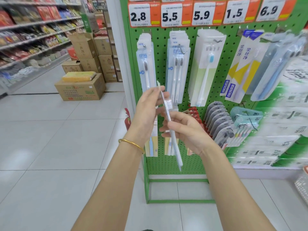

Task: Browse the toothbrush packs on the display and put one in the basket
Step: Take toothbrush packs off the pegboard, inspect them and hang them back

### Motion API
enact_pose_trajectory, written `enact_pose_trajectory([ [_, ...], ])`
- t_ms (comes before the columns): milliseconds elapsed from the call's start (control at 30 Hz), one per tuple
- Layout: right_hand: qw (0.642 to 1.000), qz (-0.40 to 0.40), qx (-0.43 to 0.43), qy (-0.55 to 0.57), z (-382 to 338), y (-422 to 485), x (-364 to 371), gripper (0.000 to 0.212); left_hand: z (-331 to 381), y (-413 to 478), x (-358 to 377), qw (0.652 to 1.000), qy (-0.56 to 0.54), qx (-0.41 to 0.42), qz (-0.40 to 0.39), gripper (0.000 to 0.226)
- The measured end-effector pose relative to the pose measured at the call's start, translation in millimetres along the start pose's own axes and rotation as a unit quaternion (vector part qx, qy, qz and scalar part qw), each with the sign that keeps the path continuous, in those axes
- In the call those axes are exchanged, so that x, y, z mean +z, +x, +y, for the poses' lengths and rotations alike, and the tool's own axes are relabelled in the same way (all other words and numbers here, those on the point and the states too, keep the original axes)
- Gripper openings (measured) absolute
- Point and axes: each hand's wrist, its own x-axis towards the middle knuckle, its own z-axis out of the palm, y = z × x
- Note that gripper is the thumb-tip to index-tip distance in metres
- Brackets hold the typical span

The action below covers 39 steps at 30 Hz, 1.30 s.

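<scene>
On my feed both hands are up at the centre of the frame, in front of the green pegboard display (160,67). The left hand (146,112) pinches the top end of a toothbrush pack (176,152) between thumb and fingertips. The right hand (186,130) has its fingers curled round the pack's middle, thumb on the near side. The pack is off its hook and turned edge-on to me, tilted, with its top toward 12 o'clock and its lower end toward 5 o'clock (so I cannot read its face). A gold bangle (131,144) sits on the left wrist.

Behind the hands, from 11 to 2 o'clock, more packs hang on hooks: a single-brush pack (145,64), a twin-brush pack (178,67), a blue-headed brush pack (207,67) and yellow-and-white packs (241,69). Above them runs a row of orange price tags (176,15) reading 2.8, 5.5, 5.9, 1.5 and 6.9.

The floor (58,139) is pale glossy tile with grey joints and fills the view from 6 to 9 o'clock. At 10 o'clock cardboard boxes (83,87) are stacked on it, and beyond them stocked shelves (33,39) run down an aisle. At 3 o'clock lie blurred green-and-white stacked packs (283,130). At 4 o'clock a meshed object (302,185) is cut by the frame edge; I cannot tell what it is.
</scene>
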Motion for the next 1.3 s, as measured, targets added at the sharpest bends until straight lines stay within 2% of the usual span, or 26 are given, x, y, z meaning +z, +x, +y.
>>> enact_pose_trajectory([
  [100,0.989,0.095,-0.047,-0.107,-22.9,19.4,17.2,0.033,16.7,14.3,-11.8,0.998,0.034,0.048,0.033,0.025],
  [233,0.945,0.214,-0.112,-0.220,-45.3,46.4,43.9,0.027,36.1,31.2,-23.5,0.989,0.069,0.120,0.048,0.022],
  [333,0.920,0.258,-0.144,-0.255,-50.9,64.3,58.5,0.030,43.6,43.0,-29.7,0.981,0.091,0.158,0.060,0.018],
  [433,0.896,0.295,-0.146,-0.297,-46.7,79.9,67.9,0.036,45.5,52.1,-35.3,0.979,0.102,0.164,0.060,0.009],
  [533,0.875,0.328,-0.149,-0.324,-42.1,90.7,73.3,0.040,43.5,59.7,-39.6,0.977,0.112,0.173,0.056,0.010],
  [700,0.857,0.340,-0.133,-0.364,-33.2,102.3,74.0,0.041,35.0,70.4,-43.0,0.972,0.138,0.178,0.060,0.014],
  [833,0.858,0.348,-0.126,-0.357,-28.1,112.3,75.8,0.041,30.6,77.7,-44.2,0.969,0.155,0.186,0.055,0.014],
  [1033,0.833,0.359,-0.150,-0.392,-24.6,129.4,74.3,0.039,27.5,93.4,-43.9,0.968,0.158,0.183,0.060,0.017],
  [1133,0.830,0.358,-0.151,-0.400,-22.4,135.6,72.9,0.039,25.0,103.0,-44.7,0.968,0.160,0.178,0.069,0.012],
  [1300,0.825,0.351,-0.154,-0.415,-23.9,143.2,70.8,0.049,23.1,114.6,-45.1,0.968,0.163,0.174,0.079,0.010],
])
